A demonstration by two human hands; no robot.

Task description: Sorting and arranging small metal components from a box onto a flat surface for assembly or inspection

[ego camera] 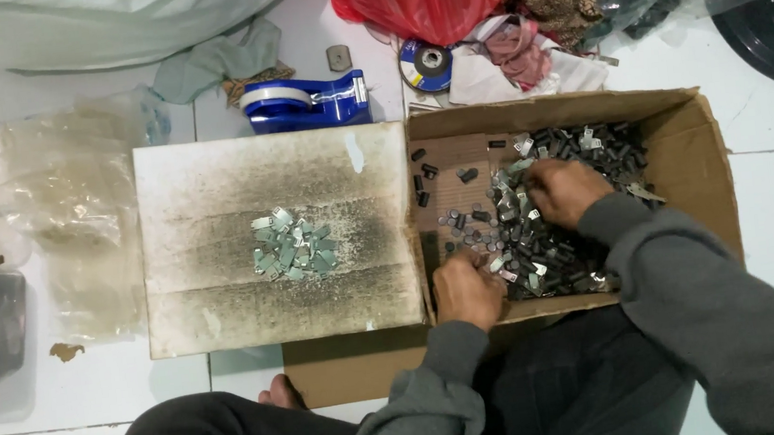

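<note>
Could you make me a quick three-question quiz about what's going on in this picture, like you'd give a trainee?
1. True or false: both hands are inside the cardboard box.
2. Multiple choice: the small heap of flat grey metal pieces lies on (a) the white board, (b) the bare floor tiles, (c) the red plastic bag.
3. Short answer: which blue thing stands just beyond the far edge of the white board?

Key
1. True: the left hand rests at the near edge of the dark small parts and the right hand is on top of them.
2. (a)
3. The blue tape dispenser.
</note>
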